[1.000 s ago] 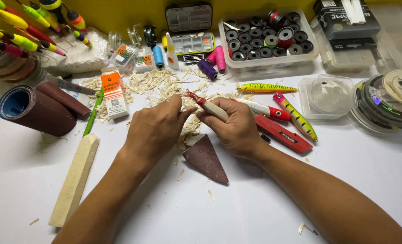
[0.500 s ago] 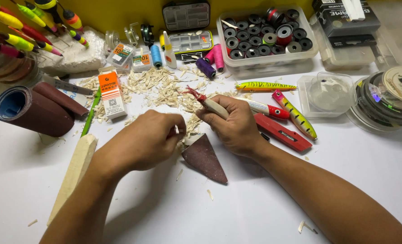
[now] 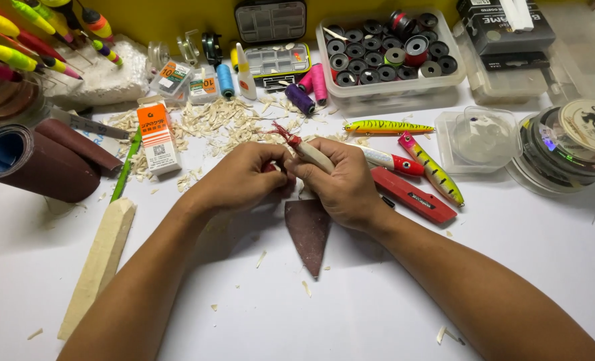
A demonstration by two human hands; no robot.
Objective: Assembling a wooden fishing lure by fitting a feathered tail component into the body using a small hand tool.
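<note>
Gripping a small carved wooden lure body [image 3: 313, 156], right hand [image 3: 343, 186] is curled tight around it, red-tufted tip poking up and away past the thumb. Left hand [image 3: 243, 178] closed too, fingertips pinched at the lure's near end, right against the right hand's fingers; what exactly it pinches, can't tell. Both hands touching, wrists resting on the white table [image 3: 351, 314].

Just under and between the hands: a dark brown pointed scrap of sandpaper [image 3: 307, 234], flat on the table, tip pointing toward the person. Right of the right hand, touching or nearly so: red utility knife [image 3: 414, 196]. Past that, a white-and-red lure [image 3: 391, 160], a pink-yellow lure [image 3: 431, 167] and a yellow striped lure [image 3: 388, 126]. Beyond the hands: pile of wood shavings [image 3: 210, 124], thread spools [image 3: 301, 99], clear box of bobbins [image 3: 388, 53].

Left of the left hand, well apart: pale wooden blank [image 3: 100, 257] lying angled, green pencil [image 3: 125, 167], orange-white small box [image 3: 157, 138], rolls of sandpaper [image 3: 37, 160]. Far right: clear lidded tub [image 3: 478, 137], stack of line spools [image 3: 568, 144].
</note>
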